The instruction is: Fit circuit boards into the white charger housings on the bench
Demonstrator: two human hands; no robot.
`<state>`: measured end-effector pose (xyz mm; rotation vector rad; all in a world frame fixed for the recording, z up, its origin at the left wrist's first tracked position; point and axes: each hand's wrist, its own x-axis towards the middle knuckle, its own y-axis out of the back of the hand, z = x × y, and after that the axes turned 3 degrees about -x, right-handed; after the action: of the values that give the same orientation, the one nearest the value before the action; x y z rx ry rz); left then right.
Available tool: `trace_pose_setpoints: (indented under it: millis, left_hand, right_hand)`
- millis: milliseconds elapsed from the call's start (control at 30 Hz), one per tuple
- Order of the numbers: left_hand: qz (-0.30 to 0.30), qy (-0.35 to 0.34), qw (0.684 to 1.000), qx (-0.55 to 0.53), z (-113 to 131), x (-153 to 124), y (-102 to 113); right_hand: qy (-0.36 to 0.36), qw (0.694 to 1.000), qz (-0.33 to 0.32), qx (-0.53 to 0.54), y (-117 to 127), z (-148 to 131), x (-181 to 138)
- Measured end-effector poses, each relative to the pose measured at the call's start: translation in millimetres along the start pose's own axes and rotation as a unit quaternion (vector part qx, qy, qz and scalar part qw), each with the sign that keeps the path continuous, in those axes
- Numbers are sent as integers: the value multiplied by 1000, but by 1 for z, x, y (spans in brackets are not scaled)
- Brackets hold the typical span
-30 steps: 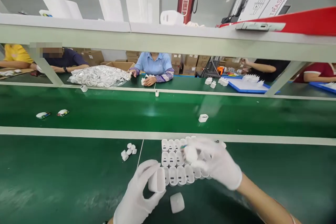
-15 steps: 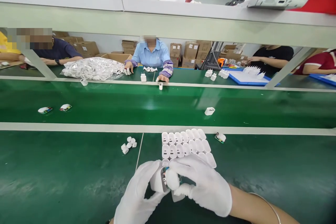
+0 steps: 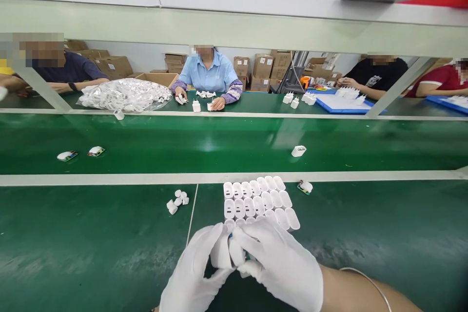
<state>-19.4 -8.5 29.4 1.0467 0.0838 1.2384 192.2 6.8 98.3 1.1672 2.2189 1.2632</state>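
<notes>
In white gloves, both of my hands meet at the bottom centre. My left hand [image 3: 193, 270] is closed around a white charger housing [image 3: 220, 253], its open end turned to the right. My right hand [image 3: 287, 263] grips a circuit board with a white pad [image 3: 237, 252] on it and presses it against the housing's open end. Only slivers of the green board show; fingers hide the rest. Just beyond my hands stand rows of white charger housings [image 3: 249, 207], open side up, the nearest row partly covered by my right hand.
Several small white pads [image 3: 178, 201] lie left of the rows, and one board [image 3: 304, 186] to the right. Across the green belt [image 3: 204, 148] ride two boards [image 3: 96, 151] and a housing [image 3: 299, 151]. Co-workers sit opposite behind a shelf beam [image 3: 219, 19]; a bag of white parts [image 3: 126, 97] lies there.
The board and pad have moved closer into the housing, so less green shows. Parts on the belt have shifted right. Opposite, a co-worker's hand has drawn back from the belt with a white part.
</notes>
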Motion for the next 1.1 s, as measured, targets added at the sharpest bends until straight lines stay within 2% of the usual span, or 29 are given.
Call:
trace_pose_setpoints:
  millis: [167, 367, 600, 667, 767, 867, 967, 1100]
  left_hand:
    - [30, 19, 999, 26, 0, 3, -2]
    - [36, 25, 998, 42, 2, 2, -3]
    - [51, 25, 998, 12, 1, 1, -2]
    - [57, 51, 997, -8, 0, -1, -2]
    - [55, 96, 992, -64, -3, -6, -3]
    - [59, 109, 990, -72, -5, -8, -5]
    - [22, 136, 984, -113, -2, -7, -4]
    - [-84, 193, 939, -271, 8, -3, 1]
  right_hand:
    - [-8, 999, 5, -40, -9, -7, 0]
    - [15, 999, 36, 9, -21, -1, -3]
    - [-10, 998, 20, -57, -14, -4, -3]
    - [32, 997, 35, -69, -16, -3, -5]
    - [90, 980, 100, -144, -34, 5, -9]
    - [101, 969, 128, -185, -55, 11, -10]
    - [101, 979, 110, -135, -59, 12, -7]
    - [94, 994, 57, 23, -32, 9, 3]
